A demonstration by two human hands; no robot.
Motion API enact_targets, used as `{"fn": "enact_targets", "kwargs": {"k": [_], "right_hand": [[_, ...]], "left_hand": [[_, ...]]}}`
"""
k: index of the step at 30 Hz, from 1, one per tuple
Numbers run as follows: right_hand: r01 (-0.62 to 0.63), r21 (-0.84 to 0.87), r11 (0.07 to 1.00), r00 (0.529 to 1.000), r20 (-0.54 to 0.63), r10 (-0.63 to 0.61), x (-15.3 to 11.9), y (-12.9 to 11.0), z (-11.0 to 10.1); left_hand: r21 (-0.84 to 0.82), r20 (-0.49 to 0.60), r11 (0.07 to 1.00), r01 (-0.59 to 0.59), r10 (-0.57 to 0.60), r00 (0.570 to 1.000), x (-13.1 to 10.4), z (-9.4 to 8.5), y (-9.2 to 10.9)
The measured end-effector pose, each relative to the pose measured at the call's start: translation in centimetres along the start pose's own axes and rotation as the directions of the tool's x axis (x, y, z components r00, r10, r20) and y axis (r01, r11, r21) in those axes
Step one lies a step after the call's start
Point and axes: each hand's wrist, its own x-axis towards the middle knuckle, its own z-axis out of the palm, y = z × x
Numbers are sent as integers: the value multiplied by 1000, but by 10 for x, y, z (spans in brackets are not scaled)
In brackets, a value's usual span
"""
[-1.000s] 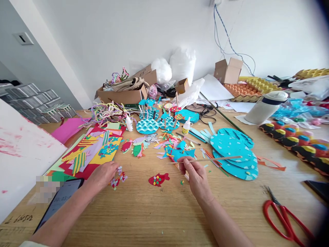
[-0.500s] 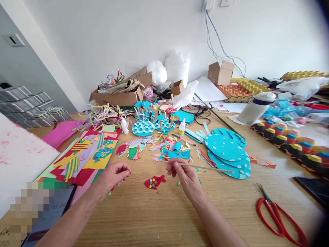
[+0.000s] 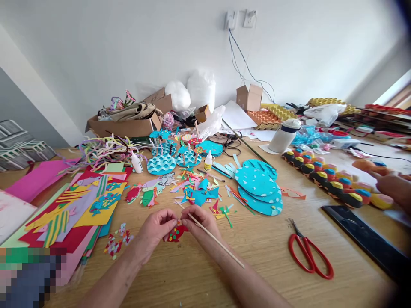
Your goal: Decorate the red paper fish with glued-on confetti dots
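My left hand (image 3: 156,227), fingers pinched together, now joins my right hand (image 3: 201,219), fingers clamped on a thin stick (image 3: 221,245), bringing both to the red paper fish (image 3: 176,234) on the desk (image 3: 170,278).

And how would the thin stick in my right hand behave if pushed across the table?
The thin stick is probably light, being so slender, and fairly stiff, since it juts straight past your right hand. Its long, narrow shape might let it roll.

White wall (image 3: 128,42) with two sockets (image 3: 231,20) above a wood-grain table (image 3: 263,246), grey lower wall (image 3: 16,107) at left
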Motion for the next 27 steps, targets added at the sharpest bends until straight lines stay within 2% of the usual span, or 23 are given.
{"fn": "enact_targets", "kwargs": {"k": [6,11,18,27], "right_hand": [[1,-124,992,1000,-15,-3,1,6,0],[21,-228,973,1000,-15,-26,2,6,1],[16,-244,970,999,-35,-25,2,7,2],[13,-248,969,999,-42,-24,3,7,1]], "left_hand": [[46,5,999,2,-2,1000,1,4,-1],[-5,2,998,57,-57,998,0,7,0],[-131,5,991,23,-23,1000,-3,14,-1],[-133,-6,991,-15,14,1000,1,15,-3]]}}
